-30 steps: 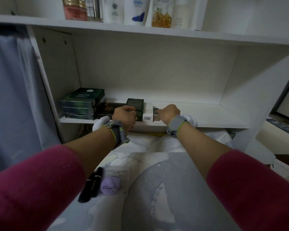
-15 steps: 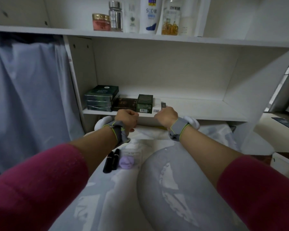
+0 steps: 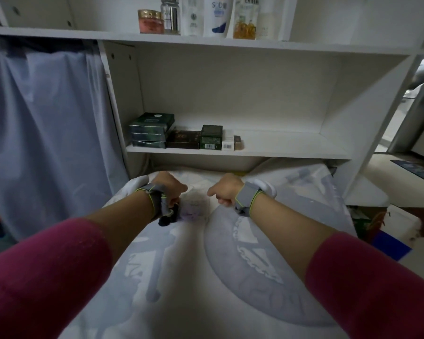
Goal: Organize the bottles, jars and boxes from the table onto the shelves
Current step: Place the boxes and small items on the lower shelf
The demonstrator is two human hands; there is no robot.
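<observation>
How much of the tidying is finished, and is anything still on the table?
Most looks done: boxes sit in a row on the lower shelf, and bottles and a jar stand on the upper shelf. The left hand hovers over what is left on the table: dark tubes and a purple thing in a clear packet. Whether it grips them is hidden. The right hand is curled and empty.

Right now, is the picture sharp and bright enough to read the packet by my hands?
Head view: dim; left hand and right hand slightly blurred, the clear packet by them a smear, label unreadable. Head view, farther back: green box on the shelf sharper, barcode visible; wide-angle splays the uprights.
</observation>
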